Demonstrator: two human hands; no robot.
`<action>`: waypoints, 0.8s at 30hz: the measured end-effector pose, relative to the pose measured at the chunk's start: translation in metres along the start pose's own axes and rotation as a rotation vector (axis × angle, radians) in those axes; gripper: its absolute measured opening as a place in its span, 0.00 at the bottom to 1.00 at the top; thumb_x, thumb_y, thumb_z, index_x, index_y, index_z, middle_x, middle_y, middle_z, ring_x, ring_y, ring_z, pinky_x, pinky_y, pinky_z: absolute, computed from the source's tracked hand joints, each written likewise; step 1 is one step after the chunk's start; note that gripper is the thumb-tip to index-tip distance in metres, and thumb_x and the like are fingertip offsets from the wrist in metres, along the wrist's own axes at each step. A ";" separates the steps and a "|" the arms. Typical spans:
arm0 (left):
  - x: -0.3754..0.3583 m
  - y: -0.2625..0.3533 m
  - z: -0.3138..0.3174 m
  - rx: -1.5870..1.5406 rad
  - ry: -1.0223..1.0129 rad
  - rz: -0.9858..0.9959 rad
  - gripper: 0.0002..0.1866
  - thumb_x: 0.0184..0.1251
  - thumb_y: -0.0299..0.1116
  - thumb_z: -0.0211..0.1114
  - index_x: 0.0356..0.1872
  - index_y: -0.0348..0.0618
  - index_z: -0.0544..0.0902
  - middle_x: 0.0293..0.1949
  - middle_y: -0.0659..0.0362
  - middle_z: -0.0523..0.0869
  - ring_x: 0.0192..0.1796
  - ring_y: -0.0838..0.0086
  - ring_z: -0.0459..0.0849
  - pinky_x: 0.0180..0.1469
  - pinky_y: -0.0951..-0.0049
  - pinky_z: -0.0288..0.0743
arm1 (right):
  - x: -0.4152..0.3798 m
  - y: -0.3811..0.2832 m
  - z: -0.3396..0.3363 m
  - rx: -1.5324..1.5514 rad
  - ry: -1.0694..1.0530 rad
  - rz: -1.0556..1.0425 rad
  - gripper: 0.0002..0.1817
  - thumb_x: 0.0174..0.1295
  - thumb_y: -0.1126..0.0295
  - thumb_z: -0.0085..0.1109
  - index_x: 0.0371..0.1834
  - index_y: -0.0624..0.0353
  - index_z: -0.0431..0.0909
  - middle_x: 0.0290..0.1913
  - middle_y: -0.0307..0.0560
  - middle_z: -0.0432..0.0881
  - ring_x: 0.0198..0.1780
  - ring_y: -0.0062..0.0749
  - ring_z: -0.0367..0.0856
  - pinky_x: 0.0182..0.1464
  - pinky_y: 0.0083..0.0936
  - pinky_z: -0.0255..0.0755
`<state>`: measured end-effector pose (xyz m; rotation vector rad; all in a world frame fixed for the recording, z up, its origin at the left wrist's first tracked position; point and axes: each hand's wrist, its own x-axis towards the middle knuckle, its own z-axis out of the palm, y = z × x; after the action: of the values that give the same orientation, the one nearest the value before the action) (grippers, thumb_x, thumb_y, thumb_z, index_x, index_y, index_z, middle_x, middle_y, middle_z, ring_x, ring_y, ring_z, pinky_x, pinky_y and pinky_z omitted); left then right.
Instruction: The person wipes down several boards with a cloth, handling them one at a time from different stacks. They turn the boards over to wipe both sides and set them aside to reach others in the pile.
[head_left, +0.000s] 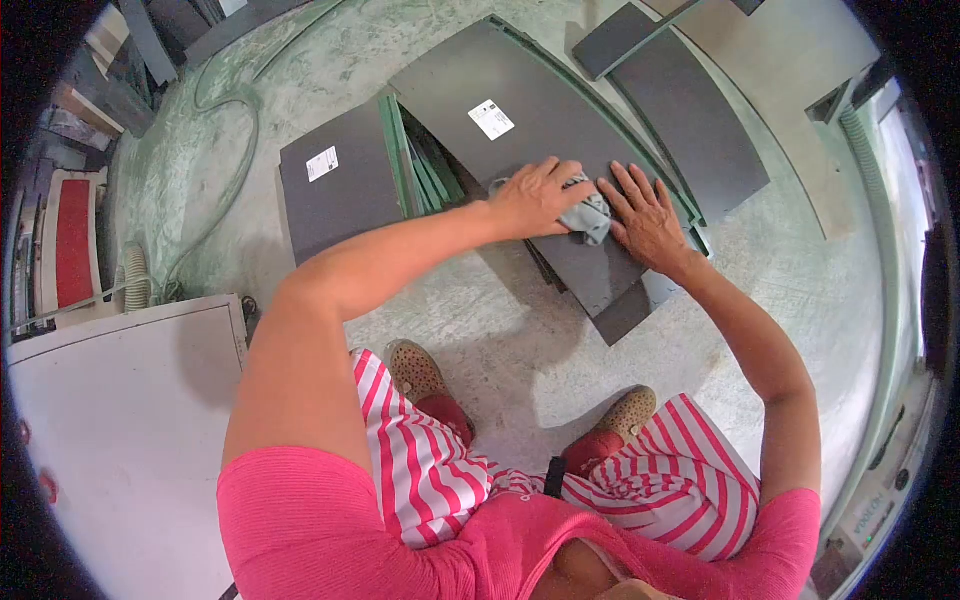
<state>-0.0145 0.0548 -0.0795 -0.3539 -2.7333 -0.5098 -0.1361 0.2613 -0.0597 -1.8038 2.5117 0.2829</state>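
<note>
My left hand (537,200) is closed on a crumpled grey cloth (588,212), pressed on the top dark panel (560,120) of a stack. My right hand (648,218) lies flat on the same panel beside the cloth, fingers spread. A white label (491,120) is stuck on this panel, up and to the left of my hands. Left of it lies another dark panel stack (345,180) with green edges and its own white label (323,164).
More dark panels (690,120) lie at the upper right beside a pale curved board (800,150). A white panel (120,440) stands at the lower left. A hose (252,130) runs over the floor, and my shoes (418,370) are below the stack.
</note>
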 end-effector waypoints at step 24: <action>0.061 -0.004 0.024 -0.006 -0.034 -0.051 0.27 0.49 0.41 0.69 0.53 0.50 0.75 0.53 0.50 0.70 0.54 0.51 0.72 0.52 0.54 0.74 | -0.020 -0.044 -0.064 0.531 -0.100 -0.309 0.21 0.66 0.58 0.53 0.60 0.53 0.73 0.57 0.52 0.77 0.56 0.49 0.76 0.57 0.41 0.72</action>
<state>-0.0779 0.0719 -0.0797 -0.2980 -2.7804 -0.5300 -0.0836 0.2558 0.0001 -1.8411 1.9454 -0.2723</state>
